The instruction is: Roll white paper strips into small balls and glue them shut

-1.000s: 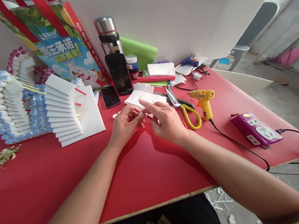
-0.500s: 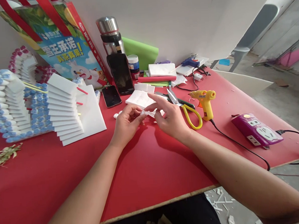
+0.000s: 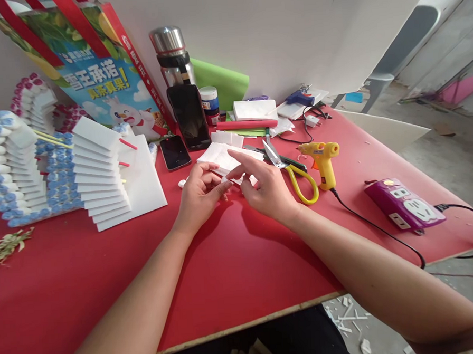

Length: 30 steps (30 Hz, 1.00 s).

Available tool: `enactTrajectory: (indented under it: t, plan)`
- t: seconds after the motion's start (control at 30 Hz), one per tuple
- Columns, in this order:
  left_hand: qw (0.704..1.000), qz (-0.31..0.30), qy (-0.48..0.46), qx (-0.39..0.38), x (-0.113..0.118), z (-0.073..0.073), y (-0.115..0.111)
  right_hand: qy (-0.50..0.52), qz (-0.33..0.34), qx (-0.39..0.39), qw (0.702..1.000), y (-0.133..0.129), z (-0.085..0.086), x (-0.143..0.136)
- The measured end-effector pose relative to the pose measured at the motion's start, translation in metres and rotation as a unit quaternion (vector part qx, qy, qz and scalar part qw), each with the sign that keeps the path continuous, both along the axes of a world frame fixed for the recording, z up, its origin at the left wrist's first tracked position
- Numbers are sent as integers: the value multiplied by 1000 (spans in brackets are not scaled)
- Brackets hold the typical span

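Note:
My left hand (image 3: 200,197) is closed, its thumb and forefinger pinching a small twisted bit of white paper strip (image 3: 236,180). Across from it, my right hand (image 3: 266,188) has its forefinger stretched out while the other fingers curl by the strip's other end; its grip is partly hidden. Just beyond both hands lies a stack of thin white paper sheets (image 3: 215,154). A small white rolled piece (image 3: 182,183) rests on the red table left of my left hand. Yellow-handled scissors (image 3: 303,184) lie beside my right hand.
A yellow glue gun (image 3: 323,162) stands to the right, its cord running towards a purple power strip (image 3: 406,205). On the left are a stepped white board model (image 3: 102,179) and a blue-and-white rolled-paper model (image 3: 6,168). Phones (image 3: 175,152), a steel flask (image 3: 168,43) and a bag (image 3: 96,73) stand behind.
The right forefinger has moved slightly left and down, closer to the left fingertips. Less of the white twisted bit shows between the hands. The whole view has shifted a little.

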<state>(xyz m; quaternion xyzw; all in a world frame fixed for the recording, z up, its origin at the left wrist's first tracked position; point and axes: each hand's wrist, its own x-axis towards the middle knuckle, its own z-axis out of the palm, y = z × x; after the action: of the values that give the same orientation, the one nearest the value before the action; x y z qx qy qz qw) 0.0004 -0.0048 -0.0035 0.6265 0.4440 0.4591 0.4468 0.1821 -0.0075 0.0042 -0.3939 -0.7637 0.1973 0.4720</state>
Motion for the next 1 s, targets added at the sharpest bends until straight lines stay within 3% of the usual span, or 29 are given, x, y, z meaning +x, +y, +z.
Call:
enactTrajectory:
  t: [0.7,1.0]
  plan:
    - [999,10,20,33,1,-1,-2,53,22,-46,997,4,-3,0]
    - [998,15,-38,48,3,-5,0,91,41,-76,992,5,-5,0]
